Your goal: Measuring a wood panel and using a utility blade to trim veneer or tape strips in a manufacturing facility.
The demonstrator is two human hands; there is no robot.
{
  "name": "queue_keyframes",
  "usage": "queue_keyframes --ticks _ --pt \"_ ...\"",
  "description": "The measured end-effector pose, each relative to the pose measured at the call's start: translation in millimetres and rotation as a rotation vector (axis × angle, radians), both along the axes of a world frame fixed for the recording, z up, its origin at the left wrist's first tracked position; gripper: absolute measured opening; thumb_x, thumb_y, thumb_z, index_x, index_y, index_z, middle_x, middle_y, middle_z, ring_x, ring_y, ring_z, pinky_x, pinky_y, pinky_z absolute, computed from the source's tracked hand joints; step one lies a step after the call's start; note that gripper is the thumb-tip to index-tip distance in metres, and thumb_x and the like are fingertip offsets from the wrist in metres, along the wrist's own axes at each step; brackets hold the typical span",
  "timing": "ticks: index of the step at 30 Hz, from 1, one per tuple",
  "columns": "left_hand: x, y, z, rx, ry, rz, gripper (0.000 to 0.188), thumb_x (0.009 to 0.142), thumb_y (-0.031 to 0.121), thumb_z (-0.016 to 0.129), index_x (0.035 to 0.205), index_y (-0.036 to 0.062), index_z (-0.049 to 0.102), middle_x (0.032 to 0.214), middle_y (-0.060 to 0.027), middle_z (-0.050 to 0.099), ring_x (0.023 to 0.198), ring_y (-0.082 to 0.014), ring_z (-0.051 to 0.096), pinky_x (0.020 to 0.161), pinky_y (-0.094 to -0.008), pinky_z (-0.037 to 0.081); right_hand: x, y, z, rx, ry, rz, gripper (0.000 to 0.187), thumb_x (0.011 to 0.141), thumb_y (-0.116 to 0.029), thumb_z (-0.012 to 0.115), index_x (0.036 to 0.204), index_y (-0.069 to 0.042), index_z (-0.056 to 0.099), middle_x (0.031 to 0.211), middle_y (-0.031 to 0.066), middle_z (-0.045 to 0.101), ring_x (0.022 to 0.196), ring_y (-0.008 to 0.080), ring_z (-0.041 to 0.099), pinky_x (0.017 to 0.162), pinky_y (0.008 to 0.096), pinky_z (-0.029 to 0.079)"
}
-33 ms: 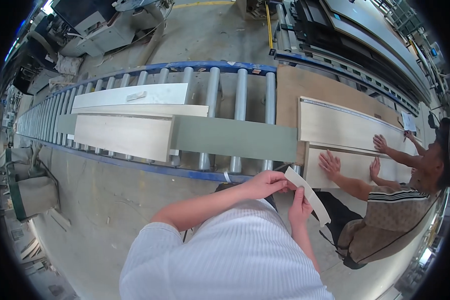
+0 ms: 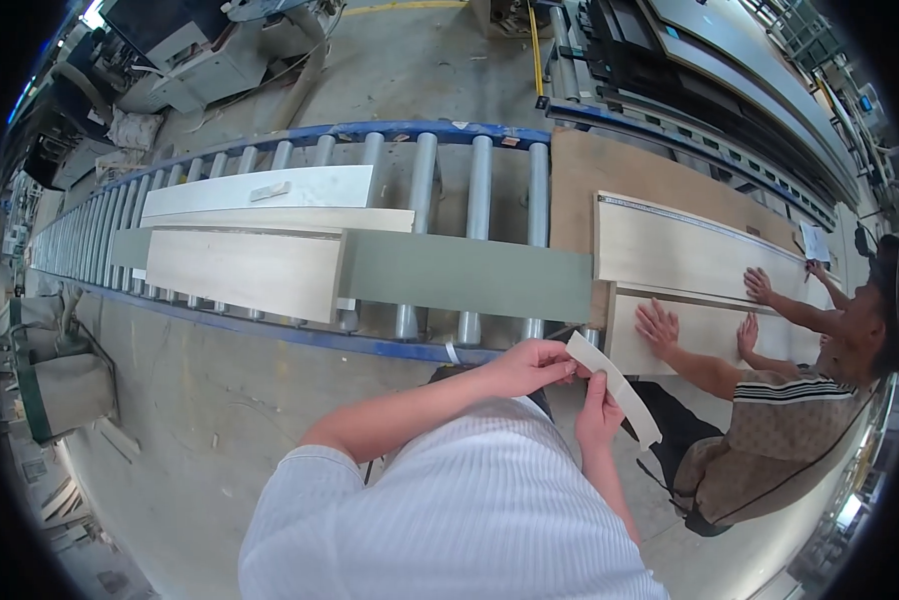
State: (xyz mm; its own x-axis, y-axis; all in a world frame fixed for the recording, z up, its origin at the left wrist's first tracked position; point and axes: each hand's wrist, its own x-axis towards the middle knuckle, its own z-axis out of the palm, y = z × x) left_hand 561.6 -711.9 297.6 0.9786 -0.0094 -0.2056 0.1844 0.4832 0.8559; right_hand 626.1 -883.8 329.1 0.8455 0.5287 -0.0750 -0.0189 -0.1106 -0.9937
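Note:
A pale, thin, curved strip (image 2: 625, 398), possibly paper or edging, is held in front of my body, slanting down to the right. My left hand (image 2: 532, 368) is closed at its upper end, fingers bent in a pinch. Lower down, my right hand (image 2: 597, 412) grips the strip along its left edge, with the thumb on top. Just beyond my hands, a grey-green panel (image 2: 470, 272) lies across the rollers. Its left end meets a cream panel (image 2: 245, 272).
A roller conveyor (image 2: 478, 190) with blue rails runs leftward. At right, a co-worker (image 2: 770, 450) presses hands on cream boards (image 2: 670, 240) lying on a brown sheet (image 2: 610, 165); another hand (image 2: 818, 272) is near the far end. A white panel (image 2: 320, 188) sits farther back.

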Motion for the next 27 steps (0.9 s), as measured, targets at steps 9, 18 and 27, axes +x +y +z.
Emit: queue_keyframes --ticks 9,18,27 --pt "20.5 19.5 44.1 0.262 0.145 -0.166 0.021 0.101 0.014 0.065 0.11 -0.0018 0.075 0.1 -0.0077 0.077 0.091 -0.0144 0.07 0.086 -0.0312 0.056 10.7 -19.5 -1.3 0.096 0.291 -0.211 0.027 0.112 -0.019 0.049 0.118 0.001 0.066 0.108 0.0119 0.073 0.101 0.0228 0.07 0.095 0.0393 0.054" --pt "18.4 -18.2 26.2 0.243 0.207 -0.091 0.021 0.101 0.007 0.058 0.114 -0.0008 0.073 0.101 -0.0081 0.077 0.094 -0.0157 0.07 0.086 -0.0311 0.056 0.0 -23.2 3.1 0.317 0.144 -0.098 0.024 0.11 -0.016 0.053 0.118 0.001 0.068 0.108 0.0051 0.07 0.096 0.0137 0.067 0.087 0.0302 0.055" --pt "9.6 -22.9 16.9 0.823 -0.213 0.016 0.022 0.088 0.003 0.069 0.108 0.009 0.077 0.093 -0.0109 0.075 0.088 -0.0253 0.07 0.08 -0.0361 0.055 1.4 -37.7 41.1 -0.01 -0.226 0.045 0.025 0.106 -0.01 0.056 0.124 0.001 0.068 0.123 0.0152 0.067 0.106 0.0233 0.069 0.088 0.034 0.057"
